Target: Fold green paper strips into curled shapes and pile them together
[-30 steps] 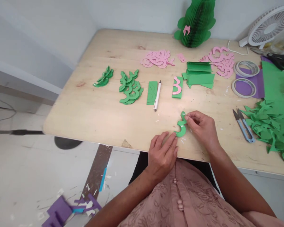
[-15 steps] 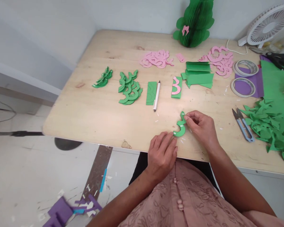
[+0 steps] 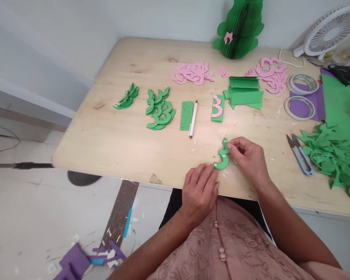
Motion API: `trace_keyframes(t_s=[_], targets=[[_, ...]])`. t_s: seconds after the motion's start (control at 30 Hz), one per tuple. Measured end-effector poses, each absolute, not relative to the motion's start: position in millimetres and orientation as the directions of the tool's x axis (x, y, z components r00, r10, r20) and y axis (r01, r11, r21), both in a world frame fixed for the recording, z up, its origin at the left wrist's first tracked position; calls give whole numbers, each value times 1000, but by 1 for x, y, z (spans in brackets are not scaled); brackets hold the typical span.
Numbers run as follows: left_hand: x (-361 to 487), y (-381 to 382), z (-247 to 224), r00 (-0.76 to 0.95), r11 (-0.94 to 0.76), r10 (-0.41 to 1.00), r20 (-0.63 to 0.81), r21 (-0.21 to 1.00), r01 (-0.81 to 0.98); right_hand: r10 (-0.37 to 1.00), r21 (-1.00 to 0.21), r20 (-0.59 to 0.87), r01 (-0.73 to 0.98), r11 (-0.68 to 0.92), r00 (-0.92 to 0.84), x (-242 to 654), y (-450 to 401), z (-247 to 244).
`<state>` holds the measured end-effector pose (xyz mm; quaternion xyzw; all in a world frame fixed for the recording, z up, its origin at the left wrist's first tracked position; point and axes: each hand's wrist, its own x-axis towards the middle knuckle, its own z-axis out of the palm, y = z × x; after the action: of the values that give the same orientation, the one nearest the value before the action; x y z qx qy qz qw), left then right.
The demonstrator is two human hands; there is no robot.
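A wavy green paper cutout (image 3: pixel 224 160) with small white strips on it lies near the table's front edge. My right hand (image 3: pixel 249 158) pinches its upper right edge between thumb and forefinger. My left hand (image 3: pixel 200 190) rests flat at the table edge, its fingertips touching the cutout's lower left end. Beyond the cutout are a green paper piece with a pink wavy cutout (image 3: pixel 217 107) on it, a white pen (image 3: pixel 193 119) and a green rectangle with a drawn wavy outline (image 3: pixel 186 115). Several green wavy cutouts (image 3: pixel 160 112) are piled to the left.
Pink cutouts (image 3: pixel 194 73), folded green paper (image 3: pixel 245 97) and a green honeycomb paper decoration (image 3: pixel 240 33) stand or lie farther back. On the right are tape rolls (image 3: pixel 300 108), thread snips (image 3: pixel 300 155), green scraps (image 3: pixel 335 155), black-handled scissors (image 3: pixel 345 74) and a white fan (image 3: pixel 331 35).
Almost nothing differs. Both hands and the green cutout stay in the same place, and the whole view has shifted very slightly.
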<state>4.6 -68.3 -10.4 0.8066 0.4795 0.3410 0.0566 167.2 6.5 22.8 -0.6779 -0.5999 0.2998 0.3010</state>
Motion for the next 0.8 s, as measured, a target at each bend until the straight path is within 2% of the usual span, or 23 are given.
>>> trace_keyframes(t_s=[0.8], targets=[[3,-68,-12,342,-543,806,484,373,752,995,-750,-20,656,-80,99,166,6,20]])
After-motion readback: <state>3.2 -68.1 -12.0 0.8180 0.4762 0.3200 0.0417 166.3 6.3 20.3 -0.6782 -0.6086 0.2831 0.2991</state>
